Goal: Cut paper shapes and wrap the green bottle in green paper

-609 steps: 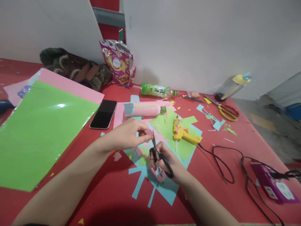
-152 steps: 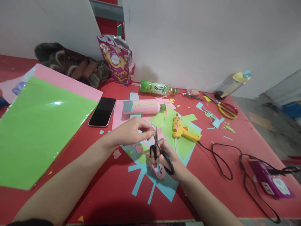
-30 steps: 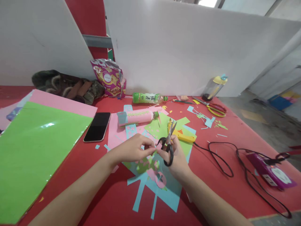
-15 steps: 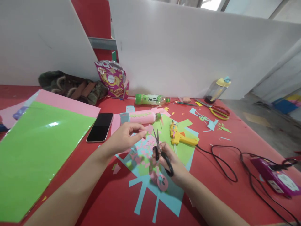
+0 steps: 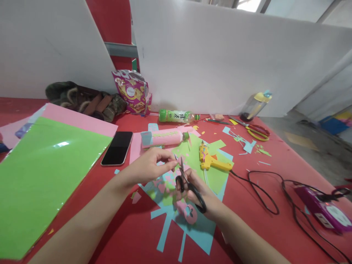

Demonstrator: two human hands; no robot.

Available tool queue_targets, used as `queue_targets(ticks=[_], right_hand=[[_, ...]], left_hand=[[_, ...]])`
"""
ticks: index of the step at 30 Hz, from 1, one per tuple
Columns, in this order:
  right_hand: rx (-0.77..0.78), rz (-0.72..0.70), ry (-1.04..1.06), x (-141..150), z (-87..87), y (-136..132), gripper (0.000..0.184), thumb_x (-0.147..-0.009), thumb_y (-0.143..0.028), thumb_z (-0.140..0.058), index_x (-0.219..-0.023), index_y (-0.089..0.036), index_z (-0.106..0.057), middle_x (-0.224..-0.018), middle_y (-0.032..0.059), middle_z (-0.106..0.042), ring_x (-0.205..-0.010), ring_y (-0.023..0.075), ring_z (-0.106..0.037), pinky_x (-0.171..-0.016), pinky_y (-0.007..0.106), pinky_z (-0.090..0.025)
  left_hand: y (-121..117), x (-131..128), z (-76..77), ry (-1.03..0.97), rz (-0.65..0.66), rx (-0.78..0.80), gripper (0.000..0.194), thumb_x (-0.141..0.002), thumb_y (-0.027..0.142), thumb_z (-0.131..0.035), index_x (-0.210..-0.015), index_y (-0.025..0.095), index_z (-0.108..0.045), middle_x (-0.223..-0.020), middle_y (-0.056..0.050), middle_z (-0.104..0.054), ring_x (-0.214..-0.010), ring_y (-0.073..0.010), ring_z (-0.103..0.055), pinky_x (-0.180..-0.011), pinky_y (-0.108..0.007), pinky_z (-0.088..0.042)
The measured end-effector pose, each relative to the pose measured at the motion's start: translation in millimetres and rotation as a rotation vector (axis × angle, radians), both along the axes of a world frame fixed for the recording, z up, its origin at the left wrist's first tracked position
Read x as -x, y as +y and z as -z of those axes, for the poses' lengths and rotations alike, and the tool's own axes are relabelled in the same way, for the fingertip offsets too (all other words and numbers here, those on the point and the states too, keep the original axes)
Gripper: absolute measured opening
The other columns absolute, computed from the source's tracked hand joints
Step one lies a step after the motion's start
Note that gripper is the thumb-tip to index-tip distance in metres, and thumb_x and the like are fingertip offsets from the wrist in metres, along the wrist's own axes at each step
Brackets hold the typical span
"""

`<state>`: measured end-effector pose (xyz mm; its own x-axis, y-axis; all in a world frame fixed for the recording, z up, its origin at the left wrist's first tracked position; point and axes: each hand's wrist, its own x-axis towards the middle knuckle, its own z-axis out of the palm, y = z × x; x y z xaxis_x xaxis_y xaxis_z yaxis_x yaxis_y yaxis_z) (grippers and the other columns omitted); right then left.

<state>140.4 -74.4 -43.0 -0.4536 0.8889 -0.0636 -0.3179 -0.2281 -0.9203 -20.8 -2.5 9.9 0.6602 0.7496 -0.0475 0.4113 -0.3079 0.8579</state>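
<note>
Between the thumb and fingers of my left hand (image 5: 155, 165) is a small piece of pink paper (image 5: 179, 160), mostly hidden by the fingertips. My right hand (image 5: 202, 190) has its fingers through the black handles of a pair of scissors (image 5: 189, 183). The parted blades point up at the paper, close to my left fingertips. Pink, green and blue paper scraps lie below on a blue paper sheet (image 5: 202, 234). A pink paper disc with a blue mark (image 5: 190, 214) lies just under my right hand. Behind my hands rests a bottle wrapped in pink paper (image 5: 166, 138).
A yellow glue gun (image 5: 213, 161) lies to the right, its cord running to a purple power strip (image 5: 324, 211). At left are a phone (image 5: 117, 148) and green paper (image 5: 52, 172). Farther back are a green-labelled bottle (image 5: 178, 116), a snack bag (image 5: 132, 91) and larger scissors (image 5: 254, 131).
The scissor blades have opened wider around the pink paper, of which less now shows. My left hand has shifted slightly right and down, nearer the blades.
</note>
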Motion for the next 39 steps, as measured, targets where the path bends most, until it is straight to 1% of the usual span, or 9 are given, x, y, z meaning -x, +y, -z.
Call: queue_targets(ticks=[7,11,21,29,34,39], right_hand=[[-0.023,-0.026,0.002,-1.7,5.8,-0.6,0.04,-0.065,-0.048,-0.06,-0.078,-0.023,-0.032,-0.073,-0.0028,-0.04,-0.059,0.0097,-0.039,-0.055,0.025,-0.032],[-0.02,-0.028,0.01,-1.5,5.6,-0.4,0.04,-0.064,-0.049,-0.061,-0.077,-0.023,-0.032,-0.073,-0.0025,-0.04,-0.06,0.0099,-0.038,-0.056,0.025,-0.032],[0.0,-0.049,0.012,-2.2,1.6,-0.1,0.044,-0.063,-0.051,-0.061,-0.078,-0.022,-0.031,-0.075,-0.0023,-0.039,-0.063,0.0094,-0.039,-0.058,0.024,-0.031],[-0.013,-0.058,-0.018,-3.0,5.6,1.2,0.043,-0.063,-0.05,-0.061,-0.079,-0.023,-0.031,-0.076,-0.002,-0.039,-0.066,0.0104,-0.039,-0.061,0.025,-0.032],[-0.02,-0.062,-0.036,-3.6,5.3,0.9,0.041,-0.066,-0.049,-0.059,-0.079,-0.022,-0.032,-0.074,-0.0029,-0.039,-0.064,0.0095,-0.039,-0.06,0.025,-0.031],[-0.036,-0.05,-0.052,-2.7,4.4,0.4,0.041,-0.066,-0.051,-0.058,-0.078,-0.022,-0.031,-0.07,-0.0039,-0.038,-0.06,0.0086,-0.039,-0.055,0.024,-0.03]], left_hand=[[0.0,0.0,0.7,0.009,0.04,-0.011,0.021,-0.075,0.023,-0.044,-0.059,0.013,-0.052,-0.056,0.003,-0.048,-0.053,-0.0067,-0.04,-0.051,-0.017,-0.033],[0.3,-0.8,1.0,0.027,0.035,-0.004,0.02,-0.075,0.023,-0.045,-0.06,0.013,-0.053,-0.056,0.003,-0.048,-0.053,-0.0068,-0.04,-0.051,-0.017,-0.032],[0.5,-1.8,5.3,0.063,0.047,-0.02,0.024,-0.075,0.026,-0.043,-0.059,0.011,-0.053,-0.052,0.003,-0.043,-0.052,-0.0066,-0.038,-0.049,-0.017,-0.031],[-0.3,-1.4,6.0,0.134,0.045,-0.038,0.027,-0.075,0.03,-0.043,-0.058,0.011,-0.054,-0.05,0.003,-0.042,-0.049,-0.0074,-0.036,-0.046,-0.019,-0.027],[0.2,-0.8,7.1,0.158,0.041,-0.054,0.027,-0.074,0.029,-0.043,-0.059,0.011,-0.056,-0.05,0.002,-0.042,-0.049,-0.0078,-0.037,-0.046,-0.019,-0.026],[1.6,0.4,8.3,0.152,0.045,-0.053,0.027,-0.074,0.03,-0.043,-0.057,0.011,-0.054,-0.05,0.002,-0.041,-0.05,-0.0077,-0.037,-0.047,-0.019,-0.026]])
